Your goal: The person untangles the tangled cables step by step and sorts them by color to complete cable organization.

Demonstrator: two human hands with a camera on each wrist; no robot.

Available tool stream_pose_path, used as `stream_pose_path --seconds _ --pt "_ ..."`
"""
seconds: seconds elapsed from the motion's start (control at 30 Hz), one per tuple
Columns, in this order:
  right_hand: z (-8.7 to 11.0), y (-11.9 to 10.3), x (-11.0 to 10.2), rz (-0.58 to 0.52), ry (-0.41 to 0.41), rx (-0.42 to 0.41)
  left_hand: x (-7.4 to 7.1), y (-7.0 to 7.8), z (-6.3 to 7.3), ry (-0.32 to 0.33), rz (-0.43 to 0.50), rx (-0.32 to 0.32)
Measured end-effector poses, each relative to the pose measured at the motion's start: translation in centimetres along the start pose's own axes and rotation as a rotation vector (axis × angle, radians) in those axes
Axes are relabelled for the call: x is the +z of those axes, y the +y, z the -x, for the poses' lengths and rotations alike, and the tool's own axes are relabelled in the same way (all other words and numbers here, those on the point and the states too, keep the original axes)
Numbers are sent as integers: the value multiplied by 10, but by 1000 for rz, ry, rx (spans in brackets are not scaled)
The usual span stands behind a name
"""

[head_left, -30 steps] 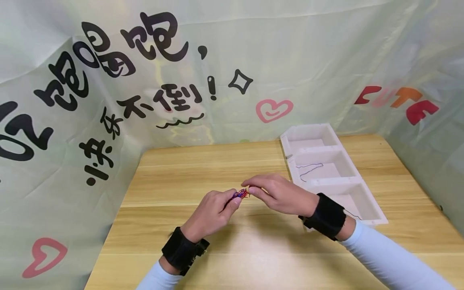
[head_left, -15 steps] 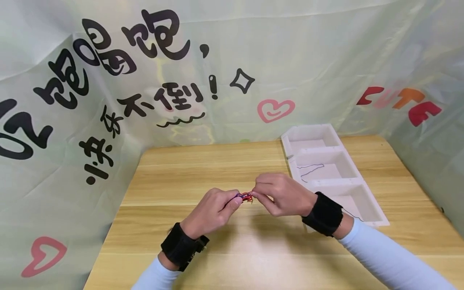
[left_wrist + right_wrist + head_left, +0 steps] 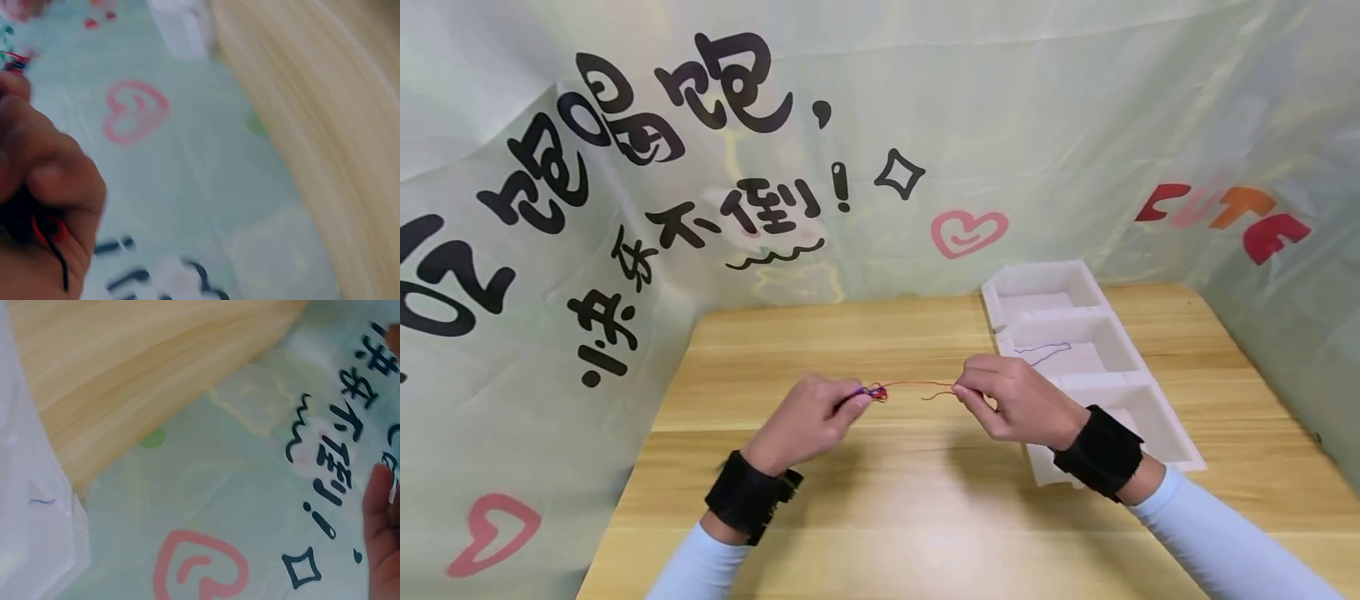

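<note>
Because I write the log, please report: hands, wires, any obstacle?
Left hand grips wire bundle. Right hand pinches red wire, stretched between hands. No obstacle visible there.

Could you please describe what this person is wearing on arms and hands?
The left hand and right hand are bare. There are two wide black wristbands; a small black piece juts from the left one. The visible sleeves are light blue.

The wire bundle (image 3: 877,392) is red and blue-purple, its strand (image 3: 917,382) red, the tray (image 3: 1116,377) plain white.
</note>
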State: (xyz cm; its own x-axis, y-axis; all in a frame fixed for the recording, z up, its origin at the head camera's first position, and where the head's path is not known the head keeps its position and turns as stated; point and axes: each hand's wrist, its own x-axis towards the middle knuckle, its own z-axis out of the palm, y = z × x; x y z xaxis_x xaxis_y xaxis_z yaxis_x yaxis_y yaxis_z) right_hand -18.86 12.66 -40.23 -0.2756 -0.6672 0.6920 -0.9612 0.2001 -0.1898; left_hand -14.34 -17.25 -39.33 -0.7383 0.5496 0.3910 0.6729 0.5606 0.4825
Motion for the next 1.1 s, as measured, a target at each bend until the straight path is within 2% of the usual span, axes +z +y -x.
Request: stream_pose_path --seconds 0.13,0.3,0.43,0.57,0.7,0.8,0.9,1.1 --pt "-1 -4 -1 44 -29 144 3 7 -4 -2 -11 23" --pt "-11 -16 2 -143 -7 391 10 17 -6 55 -73 87" --pt "-24 -25 5 -251 -90 581 18 26 -8 46 -160 132" --pt "-36 -28 11 -331 -136 708 24 33 -9 46 -194 154" --pt "-41 -31 19 -492 -136 732 27 37 -9 44 -191 143" --pt "-41 -34 27 -560 -111 693 27 38 -10 34 -173 98" --pt "-41 -37 34 -579 0 679 29 39 -11 26 -95 30" --pt "-44 -40 40 -611 236 730 33 39 -12 32 103 -72"
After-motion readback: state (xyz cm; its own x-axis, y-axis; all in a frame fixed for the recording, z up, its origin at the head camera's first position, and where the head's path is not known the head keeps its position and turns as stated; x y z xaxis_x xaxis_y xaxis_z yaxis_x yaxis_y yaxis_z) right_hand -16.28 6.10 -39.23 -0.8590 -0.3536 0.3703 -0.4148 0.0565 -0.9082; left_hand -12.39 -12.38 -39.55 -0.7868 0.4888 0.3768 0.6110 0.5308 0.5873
